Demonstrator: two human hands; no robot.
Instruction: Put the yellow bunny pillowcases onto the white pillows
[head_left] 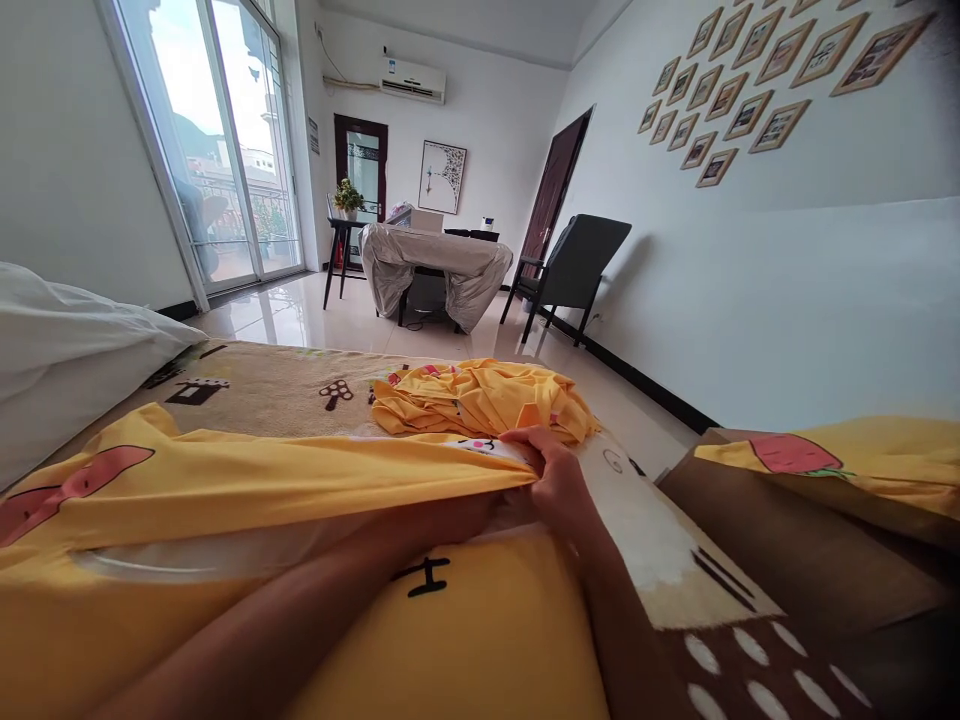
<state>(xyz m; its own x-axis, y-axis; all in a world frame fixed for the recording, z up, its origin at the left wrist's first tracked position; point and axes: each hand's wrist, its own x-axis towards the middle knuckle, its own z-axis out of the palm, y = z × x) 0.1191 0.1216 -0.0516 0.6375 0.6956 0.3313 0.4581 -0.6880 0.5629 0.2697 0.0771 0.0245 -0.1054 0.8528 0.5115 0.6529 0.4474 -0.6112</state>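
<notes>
Head view: a yellow, fruit-printed cloth (300, 470) stretches lengthwise from left edge to centre; the right hand (555, 475) pinches its right end, the left hand (511, 512) just beneath, grip hidden.

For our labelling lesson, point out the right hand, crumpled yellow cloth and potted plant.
Right hand (558, 474): head view, hand's middle.
Crumpled yellow cloth (487, 394): head view, middle folds.
Potted plant (349, 197): head view, leaves.

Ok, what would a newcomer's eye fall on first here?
Bright yellow fabric stretches across the foreground to the right hand, which grips its edge. Just beyond, a crumpled yellow heap sits on the patterned blanket. Framed pictures cluster high on the right wall.
</notes>
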